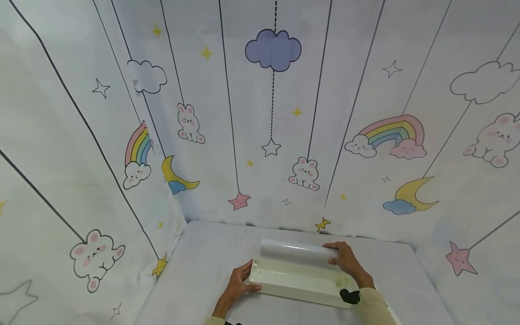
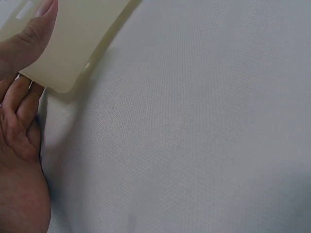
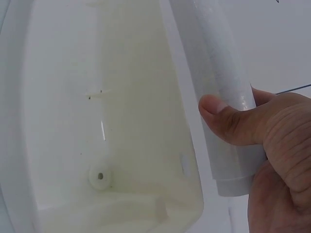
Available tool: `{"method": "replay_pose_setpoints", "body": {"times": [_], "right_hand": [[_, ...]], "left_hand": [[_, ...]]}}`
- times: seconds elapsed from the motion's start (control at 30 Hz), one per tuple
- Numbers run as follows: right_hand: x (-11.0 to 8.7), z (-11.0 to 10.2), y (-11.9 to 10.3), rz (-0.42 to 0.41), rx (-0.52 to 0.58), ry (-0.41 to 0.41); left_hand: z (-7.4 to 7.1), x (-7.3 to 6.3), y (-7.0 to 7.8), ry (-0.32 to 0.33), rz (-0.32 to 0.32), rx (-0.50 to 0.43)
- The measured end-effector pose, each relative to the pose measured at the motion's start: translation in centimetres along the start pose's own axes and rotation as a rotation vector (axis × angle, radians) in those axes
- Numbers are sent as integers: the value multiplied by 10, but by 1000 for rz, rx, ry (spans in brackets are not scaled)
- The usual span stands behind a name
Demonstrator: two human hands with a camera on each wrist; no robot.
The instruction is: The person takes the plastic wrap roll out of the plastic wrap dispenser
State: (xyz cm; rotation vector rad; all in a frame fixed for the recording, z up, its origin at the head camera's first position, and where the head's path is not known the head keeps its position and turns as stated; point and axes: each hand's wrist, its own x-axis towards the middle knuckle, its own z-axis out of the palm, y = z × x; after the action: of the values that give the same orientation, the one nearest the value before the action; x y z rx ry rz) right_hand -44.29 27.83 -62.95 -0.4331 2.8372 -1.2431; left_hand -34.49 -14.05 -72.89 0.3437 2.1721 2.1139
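Observation:
A long, cream plastic box (image 1: 300, 293) with an open top lies on the white surface in the head view. My left hand (image 1: 237, 286) grips its left end, thumb on the near side. The left wrist view shows that hand (image 2: 22, 121) with the thumb on the box's outer wall (image 2: 73, 39). Just behind the box is a shiny roll of plastic wrap (image 1: 290, 247). My right hand (image 1: 348, 262) holds the roll's right end. In the right wrist view the thumb lies across the roll (image 3: 218, 58), beside the box's hollow interior (image 3: 141, 97). Most right fingers are hidden behind the roll.
The white-covered table (image 1: 215, 243) meets a wall sheet (image 1: 260, 99) printed with clouds, stars and rabbits at the back and sides. A pale edge of something (image 1: 394, 314) shows beside the right sleeve (image 1: 375, 307), mostly hidden.

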Motion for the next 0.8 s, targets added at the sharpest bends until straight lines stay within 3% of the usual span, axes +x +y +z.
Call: {"method": "replay_pose_setpoints", "body": {"times": [0.17, 0.57, 0.8], "right_hand": [[0, 2, 2, -1, -6, -2], [1, 7, 3, 3, -48, -3], [2, 12, 9, 5, -38, -1]], "left_hand": [[1, -1, 2, 7, -9, 17], [-1, -2, 0, -14, 105, 98], [-2, -1, -2, 2, 50, 66]]}}
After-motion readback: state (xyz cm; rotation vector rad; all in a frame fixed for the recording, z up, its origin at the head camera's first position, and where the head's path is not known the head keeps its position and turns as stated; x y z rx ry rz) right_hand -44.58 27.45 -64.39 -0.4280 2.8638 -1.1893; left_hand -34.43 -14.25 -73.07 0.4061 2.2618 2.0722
